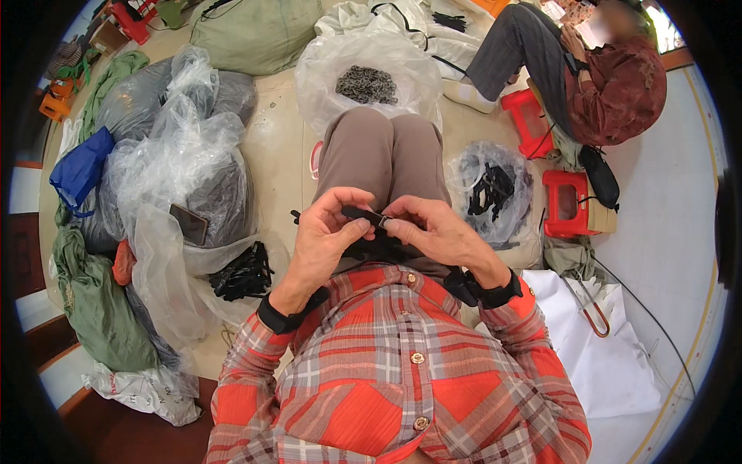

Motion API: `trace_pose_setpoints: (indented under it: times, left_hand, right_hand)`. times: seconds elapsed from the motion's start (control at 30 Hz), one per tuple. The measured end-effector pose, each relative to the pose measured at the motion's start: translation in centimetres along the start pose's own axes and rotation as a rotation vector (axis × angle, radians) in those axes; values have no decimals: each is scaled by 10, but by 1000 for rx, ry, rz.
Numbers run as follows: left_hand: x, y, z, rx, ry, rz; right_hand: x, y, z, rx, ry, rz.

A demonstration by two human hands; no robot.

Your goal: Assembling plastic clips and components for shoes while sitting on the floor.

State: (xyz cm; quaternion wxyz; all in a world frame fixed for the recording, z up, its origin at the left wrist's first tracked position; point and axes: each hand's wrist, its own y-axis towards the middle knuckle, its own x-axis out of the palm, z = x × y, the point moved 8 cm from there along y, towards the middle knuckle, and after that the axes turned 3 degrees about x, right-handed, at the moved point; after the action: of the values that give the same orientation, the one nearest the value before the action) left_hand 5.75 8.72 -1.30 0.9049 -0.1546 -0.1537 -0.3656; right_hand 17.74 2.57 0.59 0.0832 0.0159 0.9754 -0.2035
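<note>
Above my lap, my left hand (328, 230) pinches a short black strap (357, 213) between thumb and fingers. A dark end of strap sticks out past the left side of that hand. My right hand (440, 232) is closed on a small metal buckle (382, 221) at the strap's right end, so the two hands nearly meet. The buckle's exact shape is partly covered by fingertips. More black material lies on my lap under the hands. Beyond my knees, a pile of small metal pieces (366, 84) sits in an opened clear plastic bag (417, 85).
Black straps (243, 272) lie in a heap at left, beside large plastic-wrapped bundles (220, 193) with a phone (189, 225) on top. At right, another clear bag (518, 213) holds black pieces. Red stools (566, 203) and a seated person (610, 85) are at far right.
</note>
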Motion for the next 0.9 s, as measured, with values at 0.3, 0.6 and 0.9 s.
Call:
trace_pose_setpoints:
  times: [0.3, 0.6, 0.9]
  left_hand:
    - [-18, -22, 8, 198, 626, 94]
    - [-218, -113, -27, -187, 453, 558]
    - [-432, -233, -193, -504, 69, 998]
  right_hand:
    - [27, 3, -24, -310, -481, 137]
    - [34, 19, -24, -145, -483, 156]
    - [21, 33, -16, 22, -549, 168]
